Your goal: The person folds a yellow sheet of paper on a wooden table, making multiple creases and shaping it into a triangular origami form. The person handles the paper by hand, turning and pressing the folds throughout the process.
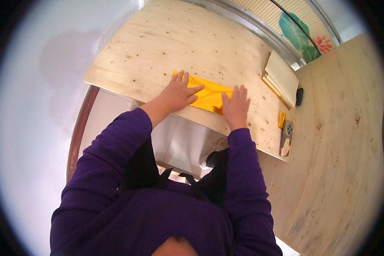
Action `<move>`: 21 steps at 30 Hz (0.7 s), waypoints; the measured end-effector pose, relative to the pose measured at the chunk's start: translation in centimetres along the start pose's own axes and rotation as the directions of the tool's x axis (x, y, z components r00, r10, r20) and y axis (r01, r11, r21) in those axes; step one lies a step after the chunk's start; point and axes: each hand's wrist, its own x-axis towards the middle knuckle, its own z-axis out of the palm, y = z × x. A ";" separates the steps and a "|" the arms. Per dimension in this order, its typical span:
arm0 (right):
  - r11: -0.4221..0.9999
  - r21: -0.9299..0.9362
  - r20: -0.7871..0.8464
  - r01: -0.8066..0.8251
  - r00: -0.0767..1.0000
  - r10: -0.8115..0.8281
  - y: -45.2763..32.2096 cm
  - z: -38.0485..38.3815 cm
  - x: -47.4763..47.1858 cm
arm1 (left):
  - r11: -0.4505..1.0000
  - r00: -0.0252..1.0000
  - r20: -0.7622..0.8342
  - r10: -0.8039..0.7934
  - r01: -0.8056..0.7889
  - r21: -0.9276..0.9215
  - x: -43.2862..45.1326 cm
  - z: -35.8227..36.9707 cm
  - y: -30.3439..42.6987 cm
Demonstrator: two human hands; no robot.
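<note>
A bright yellow piece of folded cloth or thin sheet [208, 93] lies near the front edge of the wooden table [192, 38]. My left hand [180, 91] rests flat on its left end, fingers spread. On its right end lies my right hand [236, 104], palm down with the thumb apart from the fingers. Slight creases run across the yellow piece between my hands, and a darker orange patch shows at its lower edge near my right thumb. Both hands press from above; neither grips anything.
A stack of cream-coloured boards or folders [281, 80] lies at the right, with a black object [299, 96] beside it. Nearer are a small folded yellow bundle [282, 120] and a phone-like grey device [286, 137]. A wooden panel [336, 134] borders the table's right side.
</note>
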 end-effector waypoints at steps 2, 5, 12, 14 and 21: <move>0.985 0.086 -0.070 0.147 0.988 -0.141 -2.2 0.4 1.0 | 1.000 1.000 0.005 0.008 -0.008 -0.004 0.1 0.0 -0.2; 0.943 0.215 -0.085 0.255 0.967 -0.242 -5.4 2.1 2.5 | 1.000 1.000 0.017 -0.005 0.005 -0.018 0.3 0.1 -0.3; 0.982 0.055 0.024 0.179 0.983 -0.180 -1.0 3.3 0.7 | 1.000 0.995 -0.098 0.029 -0.028 0.009 -0.2 0.5 -0.2; 0.986 0.010 0.044 0.165 0.985 -0.165 -0.3 3.4 0.7 | 0.999 0.997 -0.078 0.024 -0.021 0.043 0.1 0.2 -0.1; 0.988 0.046 0.039 0.149 0.988 -0.151 -0.2 3.7 0.5 | 0.995 0.979 -0.198 -0.045 0.061 0.075 1.0 -1.7 1.4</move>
